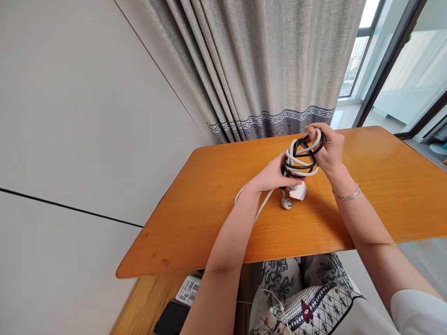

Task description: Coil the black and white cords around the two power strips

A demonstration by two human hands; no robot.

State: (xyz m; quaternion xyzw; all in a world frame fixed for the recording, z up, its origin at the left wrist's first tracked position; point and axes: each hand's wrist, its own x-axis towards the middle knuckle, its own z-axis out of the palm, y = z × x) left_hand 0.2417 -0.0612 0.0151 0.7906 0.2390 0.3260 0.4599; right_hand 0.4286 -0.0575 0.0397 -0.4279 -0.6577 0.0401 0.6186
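A tangled bundle of black and white power cables (301,158) is held up over the wooden table between both hands. My left hand (275,174) grips its left side, fingers hidden behind the coils. My right hand (328,145) has its fingers closed around the loops at the upper right. Below my left hand hang a white plug (287,202) with metal prongs and a larger white block-shaped plug or adapter (298,190). A white length of cable (264,204) trails from the bundle down past my left forearm.
The orange-brown wooden table (195,200) spreads beneath the hands. A grey curtain (279,65) hangs behind it, a pale wall (87,116) stands at left. Below the near edge lie a dark phone-like slab (172,318) and a white printed box (188,289).
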